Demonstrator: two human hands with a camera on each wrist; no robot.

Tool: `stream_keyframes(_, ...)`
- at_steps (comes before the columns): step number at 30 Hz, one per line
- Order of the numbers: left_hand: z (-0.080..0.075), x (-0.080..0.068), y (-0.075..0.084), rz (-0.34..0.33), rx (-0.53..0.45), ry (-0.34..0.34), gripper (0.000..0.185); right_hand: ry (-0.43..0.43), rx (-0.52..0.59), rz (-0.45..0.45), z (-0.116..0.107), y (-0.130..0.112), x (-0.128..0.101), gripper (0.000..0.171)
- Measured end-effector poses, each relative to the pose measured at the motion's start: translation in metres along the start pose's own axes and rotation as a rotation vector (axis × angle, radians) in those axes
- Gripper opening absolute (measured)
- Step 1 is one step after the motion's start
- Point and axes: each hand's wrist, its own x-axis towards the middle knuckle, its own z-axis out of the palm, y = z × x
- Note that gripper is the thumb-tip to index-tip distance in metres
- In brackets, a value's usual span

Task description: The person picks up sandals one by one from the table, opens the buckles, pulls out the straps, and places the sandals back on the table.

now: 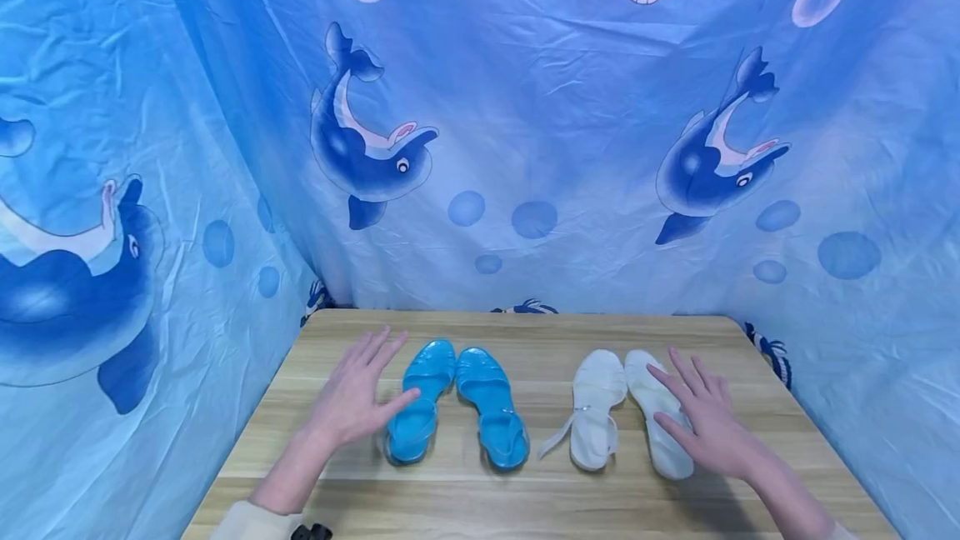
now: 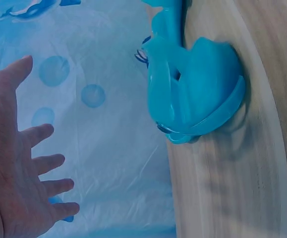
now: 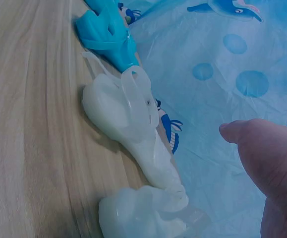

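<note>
Two blue jelly sandals (image 1: 491,398) lie side by side on the table, toes toward the back. To their right is a pair of white sandals (image 1: 592,407); the left one has a loose strap out to its side. My left hand (image 1: 356,394) hovers with spread fingers beside the left blue sandal (image 2: 198,89), holding nothing. Over the outer edge of the right white sandal (image 1: 663,423) is my right hand (image 1: 701,419), fingers spread, nothing held. Only the thumb of the right hand shows in the right wrist view, apart from the white sandals (image 3: 118,106).
The wooden table (image 1: 555,511) carries both pairs. A blue sheet (image 1: 525,148) printed with dolphins and bubbles hangs behind it and along its sides. A small black object (image 1: 311,532) sits by the left cuff.
</note>
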Motion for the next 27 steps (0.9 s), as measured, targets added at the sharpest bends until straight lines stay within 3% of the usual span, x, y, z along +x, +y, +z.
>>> stream_keyframes(11,0.001,-0.003,0.001,0.01,0.014,0.039,0.085,-0.021,-0.005,-0.02,-0.001,-0.005,0.017,0.069)
stream_keyframes(27,0.006,-0.003,0.0,-0.057,-0.012,0.002,0.081,-0.021,-0.026,-0.151,0.002,-0.023,0.062,0.063)
